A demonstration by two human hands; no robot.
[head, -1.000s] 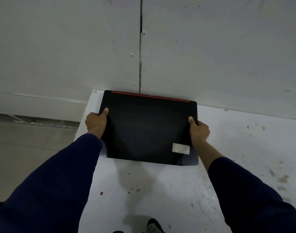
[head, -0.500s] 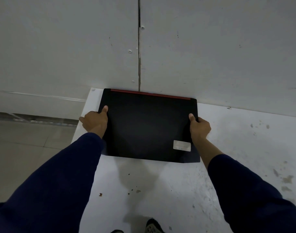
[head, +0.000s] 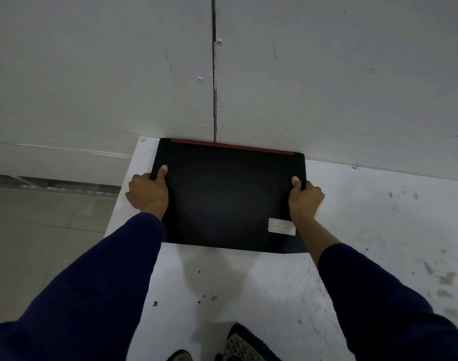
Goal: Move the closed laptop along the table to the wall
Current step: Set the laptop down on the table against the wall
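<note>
The closed black laptop (head: 227, 196) lies flat on the white table (head: 261, 287), its red rear strip against the grey wall (head: 326, 74). A pale sticker sits near its front right corner. My left hand (head: 148, 192) grips the laptop's left edge, thumb on the lid. Over on the right edge, my right hand (head: 304, 200) grips the same way, thumb on top. Both arms wear dark blue sleeves.
The table's left edge (head: 119, 212) runs just left of my left hand, with tiled floor (head: 40, 230) below. A vertical seam (head: 214, 74) splits the wall panels. Stained table surface stretches to the right. My shoes (head: 238, 345) show at the bottom.
The laptop has slid slightly farther toward the wall, its red strip now meeting the wall base. Both hands kept their grip on its sides.
</note>
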